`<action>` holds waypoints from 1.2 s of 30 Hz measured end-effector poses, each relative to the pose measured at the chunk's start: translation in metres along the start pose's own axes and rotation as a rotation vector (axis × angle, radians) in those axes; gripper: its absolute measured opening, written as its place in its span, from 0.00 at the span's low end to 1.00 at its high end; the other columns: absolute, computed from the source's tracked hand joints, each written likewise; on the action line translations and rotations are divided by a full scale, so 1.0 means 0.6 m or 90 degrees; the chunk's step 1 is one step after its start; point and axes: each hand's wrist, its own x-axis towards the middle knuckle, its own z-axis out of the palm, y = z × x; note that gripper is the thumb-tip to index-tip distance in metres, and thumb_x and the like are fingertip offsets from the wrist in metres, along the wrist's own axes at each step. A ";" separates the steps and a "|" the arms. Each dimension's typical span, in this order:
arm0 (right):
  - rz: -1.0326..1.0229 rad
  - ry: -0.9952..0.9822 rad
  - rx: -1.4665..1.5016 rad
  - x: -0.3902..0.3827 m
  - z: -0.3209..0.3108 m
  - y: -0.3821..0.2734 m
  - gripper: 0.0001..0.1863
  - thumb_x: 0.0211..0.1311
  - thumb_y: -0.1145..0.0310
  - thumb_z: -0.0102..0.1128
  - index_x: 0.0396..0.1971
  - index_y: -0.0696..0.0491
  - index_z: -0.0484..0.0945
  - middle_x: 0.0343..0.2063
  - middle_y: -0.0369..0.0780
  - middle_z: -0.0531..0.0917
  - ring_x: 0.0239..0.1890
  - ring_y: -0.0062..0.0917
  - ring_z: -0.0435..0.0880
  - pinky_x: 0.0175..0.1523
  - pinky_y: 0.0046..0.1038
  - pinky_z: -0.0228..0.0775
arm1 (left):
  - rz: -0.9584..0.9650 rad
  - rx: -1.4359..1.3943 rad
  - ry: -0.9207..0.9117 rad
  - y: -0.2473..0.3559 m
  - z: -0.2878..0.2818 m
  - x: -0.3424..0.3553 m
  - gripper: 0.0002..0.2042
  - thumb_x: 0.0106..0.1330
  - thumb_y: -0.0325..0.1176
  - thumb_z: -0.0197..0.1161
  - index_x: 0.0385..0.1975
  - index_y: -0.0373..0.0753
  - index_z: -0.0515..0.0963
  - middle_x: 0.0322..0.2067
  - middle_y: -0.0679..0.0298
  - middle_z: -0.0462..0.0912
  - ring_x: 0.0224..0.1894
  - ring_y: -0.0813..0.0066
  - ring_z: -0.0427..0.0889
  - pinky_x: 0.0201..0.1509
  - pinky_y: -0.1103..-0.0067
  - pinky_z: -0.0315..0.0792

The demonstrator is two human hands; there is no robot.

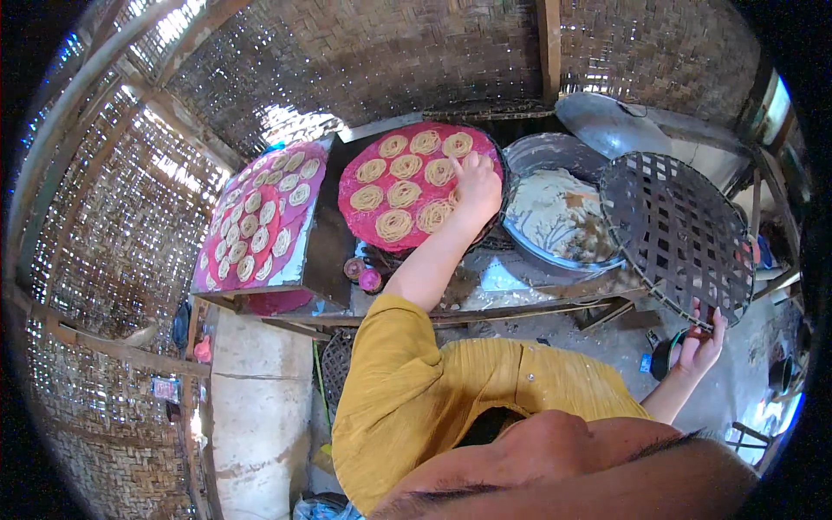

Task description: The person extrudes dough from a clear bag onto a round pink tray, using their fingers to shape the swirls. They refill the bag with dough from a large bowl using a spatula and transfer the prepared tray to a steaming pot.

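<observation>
My left hand (479, 189) reaches over a round pink-covered tray (351, 165) holding several coiled noodle nests. Its fingers look slightly spread, with the tips by the edge of a pale noodle nest (440, 172) on the right side. Off to the right, my right hand (700, 351) grips the near rim of a dark, round, openwork woven tray (676, 230). That tray is tilted, and its left edge overlaps a large basin (555, 149) of pale, doughy-looking stuff (559, 212). The undersides of my left fingers are hidden.
On the left, a slanted board (302, 201) bears several more nests on pink sheets. Two small pink-stained containers (370, 280) stand near the front edge of the worktop (416, 303). Behind the basin leans a large metal lid (611, 126). Woven walls (381, 52) enclose the place.
</observation>
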 end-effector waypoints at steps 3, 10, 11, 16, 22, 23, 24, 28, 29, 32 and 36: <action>0.011 -0.003 -0.013 -0.009 -0.002 -0.001 0.12 0.54 0.72 0.48 0.37 0.62 0.68 0.35 0.45 0.76 0.36 0.34 0.77 0.37 0.23 0.70 | 0.005 0.066 -0.089 0.018 -0.019 0.016 0.09 0.45 0.32 0.56 0.25 0.37 0.78 0.39 0.63 0.70 0.50 0.63 0.60 0.53 0.43 0.38; 0.017 -0.006 -0.016 -0.024 -0.007 -0.002 0.11 0.54 0.70 0.48 0.34 0.62 0.69 0.33 0.44 0.76 0.36 0.34 0.77 0.36 0.23 0.70 | -0.021 0.069 -0.131 -0.011 -0.006 0.021 0.12 0.44 0.34 0.56 0.30 0.38 0.77 0.41 0.64 0.70 0.50 0.64 0.60 0.53 0.44 0.41; 0.013 0.002 -0.016 -0.026 -0.010 -0.005 0.11 0.54 0.70 0.48 0.34 0.62 0.69 0.33 0.44 0.76 0.36 0.34 0.77 0.36 0.23 0.70 | -0.044 0.049 -0.124 -0.017 -0.021 0.022 0.14 0.44 0.35 0.57 0.31 0.38 0.77 0.43 0.64 0.69 0.51 0.64 0.60 0.53 0.45 0.43; -0.003 0.013 -0.032 -0.030 -0.007 -0.009 0.10 0.54 0.72 0.48 0.33 0.62 0.68 0.33 0.45 0.76 0.36 0.35 0.77 0.36 0.25 0.71 | -0.125 -0.086 -0.150 -0.087 -0.038 0.030 0.10 0.43 0.41 0.57 0.25 0.47 0.78 0.39 0.61 0.74 0.45 0.61 0.69 0.47 0.57 0.58; 0.008 0.003 -0.023 -0.030 0.018 0.005 0.10 0.53 0.73 0.48 0.35 0.62 0.68 0.32 0.44 0.76 0.36 0.35 0.77 0.34 0.25 0.71 | -0.127 -0.136 -0.181 -0.091 -0.045 0.024 0.11 0.45 0.42 0.55 0.25 0.45 0.78 0.27 0.58 0.78 0.35 0.61 0.75 0.46 0.62 0.60; 0.008 0.000 -0.023 -0.033 0.030 0.008 0.10 0.53 0.73 0.48 0.35 0.62 0.68 0.32 0.44 0.76 0.36 0.35 0.77 0.34 0.25 0.71 | -0.129 -0.136 -0.180 -0.092 -0.049 0.023 0.11 0.45 0.42 0.55 0.25 0.45 0.78 0.27 0.58 0.78 0.35 0.61 0.75 0.46 0.62 0.60; 0.032 -0.034 -0.041 -0.036 0.043 0.012 0.09 0.53 0.73 0.48 0.34 0.61 0.68 0.32 0.43 0.76 0.36 0.34 0.77 0.34 0.25 0.71 | -0.125 -0.137 -0.180 -0.094 -0.053 0.022 0.11 0.46 0.42 0.55 0.26 0.45 0.78 0.28 0.57 0.78 0.35 0.60 0.75 0.45 0.62 0.61; 0.121 -0.105 -0.066 -0.047 0.092 0.043 0.09 0.52 0.74 0.48 0.34 0.59 0.68 0.31 0.41 0.76 0.34 0.32 0.77 0.32 0.24 0.71 | -0.116 -0.134 -0.116 -0.121 -0.067 0.028 0.12 0.46 0.42 0.55 0.27 0.43 0.77 0.28 0.56 0.78 0.34 0.59 0.76 0.42 0.63 0.63; 0.158 -0.141 -0.070 -0.057 0.119 0.048 0.10 0.51 0.74 0.47 0.35 0.58 0.68 0.32 0.41 0.76 0.33 0.31 0.77 0.33 0.24 0.70 | -0.117 -0.134 -0.115 -0.128 -0.076 0.029 0.12 0.46 0.42 0.55 0.27 0.43 0.77 0.28 0.56 0.78 0.34 0.59 0.76 0.42 0.63 0.63; 0.262 -0.188 -0.058 -0.057 0.144 0.110 0.12 0.49 0.74 0.49 0.35 0.61 0.66 0.32 0.43 0.75 0.33 0.34 0.77 0.30 0.29 0.71 | -0.110 -0.107 -0.032 -0.143 -0.119 0.033 0.12 0.46 0.42 0.55 0.26 0.43 0.78 0.25 0.55 0.77 0.32 0.58 0.76 0.38 0.66 0.67; 0.405 -0.319 -0.044 -0.078 0.197 0.194 0.13 0.50 0.75 0.47 0.37 0.62 0.65 0.32 0.44 0.74 0.33 0.35 0.77 0.32 0.31 0.71 | -0.093 -0.120 0.004 -0.127 -0.169 0.030 0.12 0.46 0.42 0.55 0.26 0.43 0.78 0.26 0.55 0.78 0.32 0.60 0.77 0.37 0.70 0.68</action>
